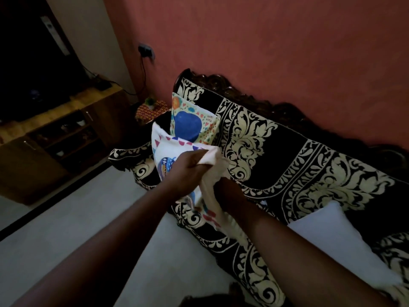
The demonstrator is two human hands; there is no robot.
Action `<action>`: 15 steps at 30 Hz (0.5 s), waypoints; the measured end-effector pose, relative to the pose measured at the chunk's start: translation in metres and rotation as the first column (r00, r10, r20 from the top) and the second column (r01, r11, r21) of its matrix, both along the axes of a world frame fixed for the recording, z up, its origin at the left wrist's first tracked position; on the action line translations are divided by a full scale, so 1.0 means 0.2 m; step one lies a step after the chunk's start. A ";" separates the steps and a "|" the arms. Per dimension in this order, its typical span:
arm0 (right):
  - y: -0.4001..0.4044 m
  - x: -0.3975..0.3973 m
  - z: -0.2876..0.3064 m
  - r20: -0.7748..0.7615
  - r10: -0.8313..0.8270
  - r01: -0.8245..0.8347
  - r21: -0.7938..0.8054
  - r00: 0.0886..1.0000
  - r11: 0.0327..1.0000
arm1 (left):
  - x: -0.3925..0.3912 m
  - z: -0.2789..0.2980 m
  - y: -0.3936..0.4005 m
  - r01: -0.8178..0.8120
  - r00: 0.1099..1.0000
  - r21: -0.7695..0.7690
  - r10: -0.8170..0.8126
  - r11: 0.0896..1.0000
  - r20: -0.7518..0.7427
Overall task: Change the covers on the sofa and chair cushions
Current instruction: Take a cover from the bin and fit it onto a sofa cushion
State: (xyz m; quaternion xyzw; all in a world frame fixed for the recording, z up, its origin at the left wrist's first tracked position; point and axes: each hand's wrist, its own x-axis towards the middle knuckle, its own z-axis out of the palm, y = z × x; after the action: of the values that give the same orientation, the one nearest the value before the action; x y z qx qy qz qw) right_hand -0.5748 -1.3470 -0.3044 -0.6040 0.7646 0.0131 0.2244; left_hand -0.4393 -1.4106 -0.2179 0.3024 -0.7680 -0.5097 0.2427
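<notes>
Cushion cover [168, 149], white with coloured print, is held above the sofa [276, 151]; its bunched edge is gripped by the left hand [188, 169], while the right hand [223, 187] is hidden inside the fabric, grip unclear.

Hands [199, 173] gripping cushion cover [168, 147]

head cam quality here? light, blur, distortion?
Head view: dim overall, TV cabinet side nearly black; wide-angle bend tilts the wall and sofa; left hand and cushion cover slightly soft; right hand shadowed, grip unclear.
</notes>
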 end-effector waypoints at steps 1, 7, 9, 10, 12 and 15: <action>-0.01 -0.02 -0.01 0.061 -0.032 0.033 -0.012 0.998 0.999 | 0.02 -0.03 -0.02 -0.079 0.995 0.068 0.083 0.994 -0.050; 0.15 -0.08 -0.16 0.262 -0.297 0.373 -0.321 0.918 0.870 | 0.24 -0.09 -0.21 -0.424 0.827 0.282 0.495 0.860 -0.267; 0.25 -0.06 -0.31 0.311 -0.381 0.455 -0.218 0.871 0.863 | 0.26 -0.10 -0.27 -0.439 0.810 0.316 0.523 0.841 -0.266; 0.29 -0.06 -0.40 0.383 -0.411 0.489 -0.131 0.827 0.862 | 0.26 -0.11 -0.30 -0.444 0.810 0.329 0.530 0.834 -0.251; 0.36 -0.01 -0.51 0.531 -0.409 0.464 0.033 0.742 0.885 | 0.26 -0.11 -0.32 -0.453 0.809 0.355 0.544 0.818 -0.222; 0.37 0.06 -0.57 0.670 -0.388 0.373 0.175 0.633 0.911 | 0.20 -0.11 -0.32 -0.515 0.785 0.351 0.595 0.782 -0.173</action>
State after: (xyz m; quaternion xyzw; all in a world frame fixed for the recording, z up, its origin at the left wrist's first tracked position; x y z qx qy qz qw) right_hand -0.5628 -1.2732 -0.4185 -0.3875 0.7340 -0.2533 0.4969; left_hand -0.3985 -1.4738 -0.2406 0.4749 -0.5204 -0.5561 0.4409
